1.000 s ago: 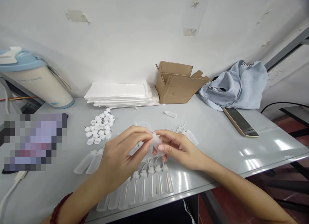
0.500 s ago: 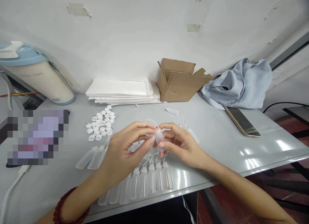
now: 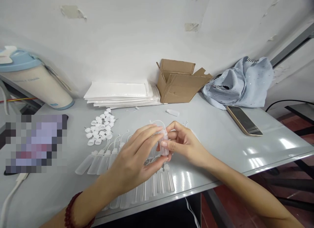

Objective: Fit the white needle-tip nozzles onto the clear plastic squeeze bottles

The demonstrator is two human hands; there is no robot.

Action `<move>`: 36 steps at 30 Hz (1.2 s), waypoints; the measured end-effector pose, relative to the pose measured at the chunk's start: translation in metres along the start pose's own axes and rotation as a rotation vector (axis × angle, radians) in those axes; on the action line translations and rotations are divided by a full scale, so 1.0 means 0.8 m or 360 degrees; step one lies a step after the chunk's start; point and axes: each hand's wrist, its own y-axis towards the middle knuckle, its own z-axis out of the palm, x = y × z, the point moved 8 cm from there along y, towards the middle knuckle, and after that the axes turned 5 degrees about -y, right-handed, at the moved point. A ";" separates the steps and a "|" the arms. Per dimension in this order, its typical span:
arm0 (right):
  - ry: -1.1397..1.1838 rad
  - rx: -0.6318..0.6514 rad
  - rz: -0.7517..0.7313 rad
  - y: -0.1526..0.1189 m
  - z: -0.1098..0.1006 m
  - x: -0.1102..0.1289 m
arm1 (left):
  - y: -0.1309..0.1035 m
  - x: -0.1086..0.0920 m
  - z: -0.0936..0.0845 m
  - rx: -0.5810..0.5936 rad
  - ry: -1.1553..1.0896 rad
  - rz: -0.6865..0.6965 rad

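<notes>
A small translucent plastic bottle (image 3: 164, 150) is upright between my hands, with a thin white tube (image 3: 157, 121) curving up from its top. My right hand (image 3: 187, 143) grips the bottle's body between thumb and fingers. My left hand (image 3: 137, 152) has its fingertips against the neck, with the thumb lower, by the base. Beneath the hands lie rows of similar bottles with tubes, a back row (image 3: 99, 162) and a front row (image 3: 160, 182), partly hidden by my left hand and forearm. White caps (image 3: 100, 126) are heaped to the left.
Farther back lie a loose bottle (image 3: 173, 113), stacked white packets (image 3: 120, 90) and an open cardboard box (image 3: 183, 87). A blue cloth bag (image 3: 245, 84) and a phone (image 3: 245, 121) are at right. At left are a blurred-out device (image 3: 39, 143) and a large tumbler (image 3: 41, 84).
My left thumb has moved from the bottle's neck down toward its base, and the fingers have spread from it. The bottle has straightened up. The view has shifted slightly.
</notes>
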 end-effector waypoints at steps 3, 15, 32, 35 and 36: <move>-0.0002 -0.0001 0.0029 -0.001 0.000 -0.001 | 0.002 0.001 0.004 -0.0005 0.0055 -0.0008; -0.0386 -0.0142 -0.0263 0.015 -0.091 0.040 | -0.008 -0.032 0.040 0.0497 -0.0204 -0.0001; -0.0781 -0.0558 -0.0376 0.021 -0.110 0.033 | -0.029 -0.044 0.098 0.1115 0.0043 -0.0290; -0.0896 -0.0602 -0.0382 0.023 -0.113 0.031 | -0.026 -0.047 0.096 0.1157 0.0029 -0.0288; -0.0982 -0.0640 -0.0388 0.024 -0.115 0.031 | -0.024 -0.046 0.091 0.1136 0.0009 -0.0288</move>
